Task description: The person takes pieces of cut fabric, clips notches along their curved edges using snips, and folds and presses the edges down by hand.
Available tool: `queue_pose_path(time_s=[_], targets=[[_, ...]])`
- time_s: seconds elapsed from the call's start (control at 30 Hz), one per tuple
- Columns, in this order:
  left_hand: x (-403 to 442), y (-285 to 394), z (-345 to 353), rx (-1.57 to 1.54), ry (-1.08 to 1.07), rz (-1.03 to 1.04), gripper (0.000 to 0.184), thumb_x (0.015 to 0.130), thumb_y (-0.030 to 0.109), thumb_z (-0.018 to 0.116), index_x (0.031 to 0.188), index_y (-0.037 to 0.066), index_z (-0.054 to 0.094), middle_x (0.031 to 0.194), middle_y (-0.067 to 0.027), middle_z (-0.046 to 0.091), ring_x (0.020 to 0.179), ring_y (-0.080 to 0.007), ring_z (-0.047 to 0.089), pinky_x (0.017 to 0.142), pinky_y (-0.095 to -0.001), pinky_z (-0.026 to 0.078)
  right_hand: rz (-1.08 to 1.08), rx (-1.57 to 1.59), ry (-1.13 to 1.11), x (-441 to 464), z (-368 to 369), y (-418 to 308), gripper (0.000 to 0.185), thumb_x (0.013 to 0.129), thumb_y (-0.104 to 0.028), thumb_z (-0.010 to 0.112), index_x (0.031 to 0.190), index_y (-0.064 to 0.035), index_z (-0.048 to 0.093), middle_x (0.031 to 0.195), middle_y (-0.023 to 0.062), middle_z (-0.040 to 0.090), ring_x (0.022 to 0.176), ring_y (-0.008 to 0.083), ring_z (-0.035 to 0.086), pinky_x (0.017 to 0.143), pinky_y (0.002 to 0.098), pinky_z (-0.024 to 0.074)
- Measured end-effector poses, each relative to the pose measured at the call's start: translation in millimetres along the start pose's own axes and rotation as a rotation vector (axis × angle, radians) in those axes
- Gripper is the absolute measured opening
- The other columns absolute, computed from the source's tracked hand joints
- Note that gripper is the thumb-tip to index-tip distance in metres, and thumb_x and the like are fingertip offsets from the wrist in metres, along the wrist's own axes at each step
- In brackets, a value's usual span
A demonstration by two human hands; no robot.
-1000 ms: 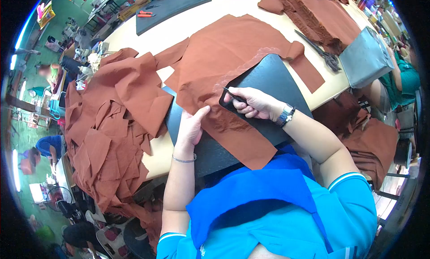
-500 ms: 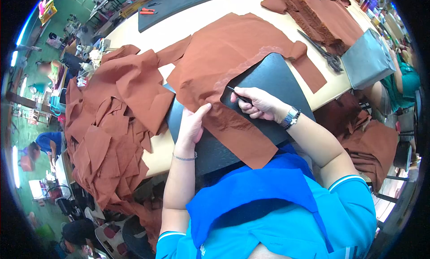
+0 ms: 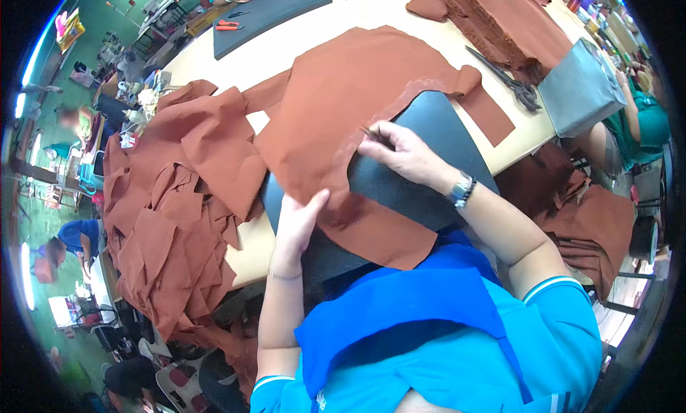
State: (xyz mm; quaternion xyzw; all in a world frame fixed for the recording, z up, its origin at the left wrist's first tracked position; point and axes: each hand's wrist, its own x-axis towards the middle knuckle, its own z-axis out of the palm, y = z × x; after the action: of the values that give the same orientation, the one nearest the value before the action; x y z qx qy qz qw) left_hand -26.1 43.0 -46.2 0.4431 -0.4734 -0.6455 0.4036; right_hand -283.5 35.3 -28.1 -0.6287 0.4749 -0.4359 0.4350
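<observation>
A large reddish-brown cloth piece (image 3: 357,77) lies over a dark flat board (image 3: 429,145), with a pale translucent strip along its curved inner edge. My left hand (image 3: 297,224) grips the cloth near its lower corner, thumb on top and fingers hidden beneath. Closed around a slim dark pointed tool (image 3: 370,133), my right hand (image 3: 404,156) is at the curved edge of the cloth. Most of the tool is hidden by the fingers, so its kind is unclear. A strip of the same cloth hangs toward my blue apron (image 3: 407,295).
Loose brown pieces (image 3: 171,234) are heaped at left, and more brown cloth (image 3: 500,27) lies at the far right. Large dark scissors (image 3: 507,81) rest beside a grey box (image 3: 582,88). Orange-handled snips (image 3: 229,26) lie on another dark board (image 3: 279,16). Other people sit around.
My right hand has rolled over, palm now more downward, with the tool tip closer to the cloth edge. My left hand has slid slightly down and left, shifting the cloth with it.
</observation>
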Motion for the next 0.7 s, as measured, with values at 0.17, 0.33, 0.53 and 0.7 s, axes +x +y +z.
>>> queue_pose_path(time_s=[0.17, 0.33, 0.53, 0.7], targets=[[-72.6, 20.9, -18.6, 0.351, 0.058, 0.161, 0.065, 0.086, 0.002, 0.072, 0.143, -0.001, 0.040, 0.137, -0.0118, 0.052, 0.126, -0.0213, 0.051, 0.108, -0.0362, 0.040, -0.308, -0.724, 0.104, 18.4, 7.2, 12.2, 0.042, 0.082, -0.037, 0.075, 0.106, -0.0072, 0.059, 0.099, 0.0138, 0.064, 0.088, 0.0337, 0.066, 0.072, 0.0416, 0.0549], [-78.6, 90.2, -29.5, 0.730, 0.434, 0.593, 0.040, 0.095, 0.004, 0.064, 0.132, 0.000, 0.051, 0.129, -0.0104, 0.057, 0.116, -0.0156, 0.055, 0.100, -0.0303, 0.044, -0.515, -0.586, -0.067, 20.7, 66.3, 15.0, 0.040, 0.082, -0.036, 0.073, 0.104, -0.0046, 0.059, 0.106, 0.0145, 0.067, 0.092, 0.0324, 0.067, 0.077, 0.0419, 0.0554], [10.8, 74.2, 32.1, 0.658, 0.027, 0.524, 0.019, 0.097, 0.006, 0.056, 0.113, 0.001, 0.064, 0.108, -0.0137, 0.068, 0.100, -0.0227, 0.067, 0.088, -0.0329, 0.052, -0.020, -0.278, -0.158, 6.9, 36.3, -28.8, 0.035, 0.096, -0.033, 0.063, 0.114, -0.0034, 0.063, 0.103, 0.0146, 0.067, 0.095, 0.0248, 0.066, 0.085, 0.0349, 0.0519], [33.8, 17.9, 54.5, 1.208, -0.051, 0.721, 0.024, 0.086, 0.022, 0.072, 0.107, 0.010, 0.069, 0.096, -0.0088, 0.067, 0.090, -0.0262, 0.065, 0.080, -0.0379, 0.054, 0.515, 0.324, 0.057, -30.8, -32.0, -12.0, 0.045, 0.105, -0.048, 0.043, 0.108, -0.0076, 0.062, 0.071, -0.0036, 0.046, 0.052, 0.0038, 0.038, 0.043, 0.0188, 0.0318]])
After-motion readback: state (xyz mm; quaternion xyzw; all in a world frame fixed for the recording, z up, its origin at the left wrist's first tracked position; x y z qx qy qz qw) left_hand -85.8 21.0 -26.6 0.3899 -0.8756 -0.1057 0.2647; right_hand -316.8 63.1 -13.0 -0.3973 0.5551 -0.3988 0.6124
